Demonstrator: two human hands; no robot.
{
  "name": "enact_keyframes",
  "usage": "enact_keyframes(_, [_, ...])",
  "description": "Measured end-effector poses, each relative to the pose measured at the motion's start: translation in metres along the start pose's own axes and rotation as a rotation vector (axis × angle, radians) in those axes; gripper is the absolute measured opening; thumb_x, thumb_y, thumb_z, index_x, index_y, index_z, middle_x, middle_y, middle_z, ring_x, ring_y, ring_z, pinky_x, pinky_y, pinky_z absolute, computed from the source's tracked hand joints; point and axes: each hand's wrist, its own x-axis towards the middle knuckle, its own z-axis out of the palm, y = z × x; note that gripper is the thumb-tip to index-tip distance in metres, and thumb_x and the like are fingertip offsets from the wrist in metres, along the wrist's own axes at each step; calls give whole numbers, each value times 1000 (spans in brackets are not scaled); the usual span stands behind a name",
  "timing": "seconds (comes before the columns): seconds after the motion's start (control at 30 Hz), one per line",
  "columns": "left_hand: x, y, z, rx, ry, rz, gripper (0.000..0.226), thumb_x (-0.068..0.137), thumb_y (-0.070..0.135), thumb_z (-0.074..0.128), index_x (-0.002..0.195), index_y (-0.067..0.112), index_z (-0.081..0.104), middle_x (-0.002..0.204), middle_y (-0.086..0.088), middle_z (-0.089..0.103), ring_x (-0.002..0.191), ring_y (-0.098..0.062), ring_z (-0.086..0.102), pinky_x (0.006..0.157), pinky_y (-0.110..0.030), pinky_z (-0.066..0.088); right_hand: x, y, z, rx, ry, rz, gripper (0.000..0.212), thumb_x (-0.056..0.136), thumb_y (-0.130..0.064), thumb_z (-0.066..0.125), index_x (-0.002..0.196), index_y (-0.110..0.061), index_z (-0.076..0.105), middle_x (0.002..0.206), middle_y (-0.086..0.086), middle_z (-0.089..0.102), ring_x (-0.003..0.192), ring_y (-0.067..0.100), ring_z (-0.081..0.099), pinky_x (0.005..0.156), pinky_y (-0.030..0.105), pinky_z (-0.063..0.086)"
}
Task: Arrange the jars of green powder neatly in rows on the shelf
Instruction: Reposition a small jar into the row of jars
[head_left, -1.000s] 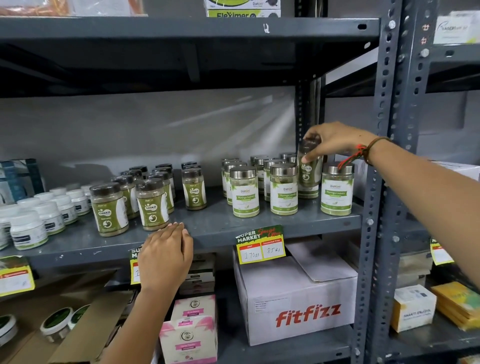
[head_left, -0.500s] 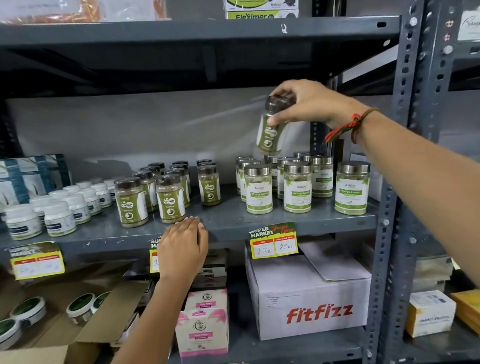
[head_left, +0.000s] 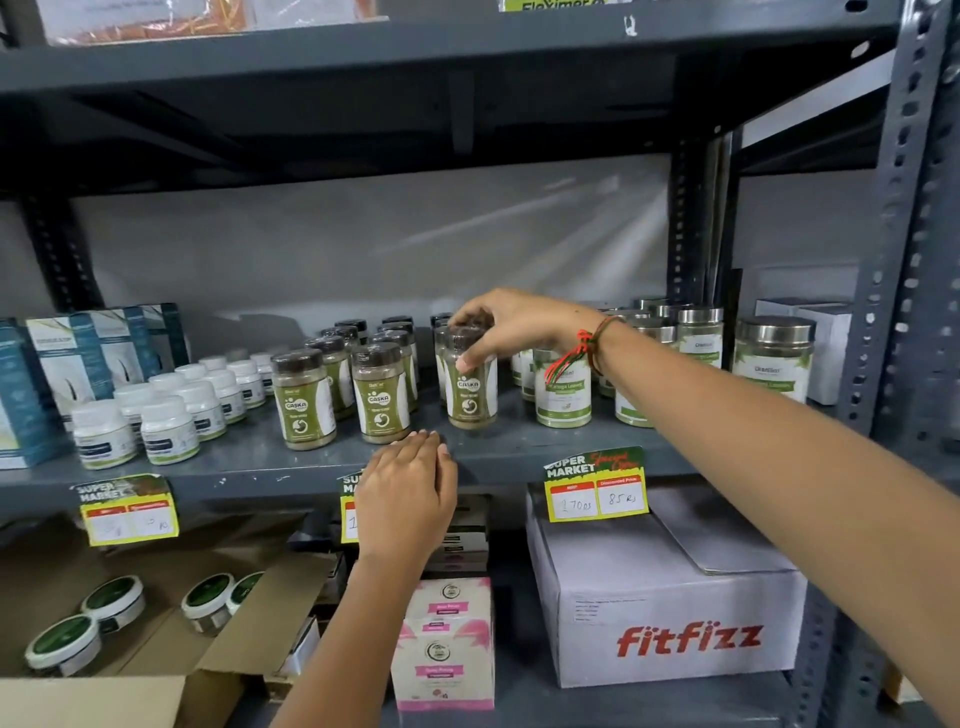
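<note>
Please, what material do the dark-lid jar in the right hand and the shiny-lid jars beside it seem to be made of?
The held jar looks like clear plastic, since the green powder shows through, with a dark brown, matte ribbed cap, probably plastic. The shiny-lid jars have clear walls, glass or plastic, I cannot tell which; their lids look like brushed metal, with bright reflections.

White bottles (head_left: 169, 428) stand above the Fitfizz box (head_left: 665, 613).

**Greens, Greys and a Splash of Red**

The held jar (head_left: 471, 387) shows olive-green powder, a dark brown lid and a green-and-white label. The shelf (head_left: 498, 452) is grey. Price tags (head_left: 596, 486) are yellow, green and red. The box (head_left: 660, 618) is white with red lettering.
</note>
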Motion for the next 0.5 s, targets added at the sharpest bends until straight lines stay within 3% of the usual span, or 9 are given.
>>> enact_keyframes(0.17, [0, -4, 2, -1, -5, 5, 40, 94, 33, 39, 109, 13, 71, 112, -4, 71, 108, -19, 63, 96, -36, 46, 11, 3, 12, -32, -47, 13, 69, 74, -30, 82, 137, -16, 56, 134, 2, 60, 120, 18, 57, 102, 31, 44])
enact_keyframes(0.5, [2, -2, 0, 13, -19, 11, 38, 95, 31, 41, 110, 12, 70, 114, -4, 71, 109, -19, 62, 98, -35, 45, 16, 2, 19, 38, -103, 42, 65, 82, -25, 77, 140, -14, 50, 134, 4, 58, 117, 21, 58, 100, 38, 49])
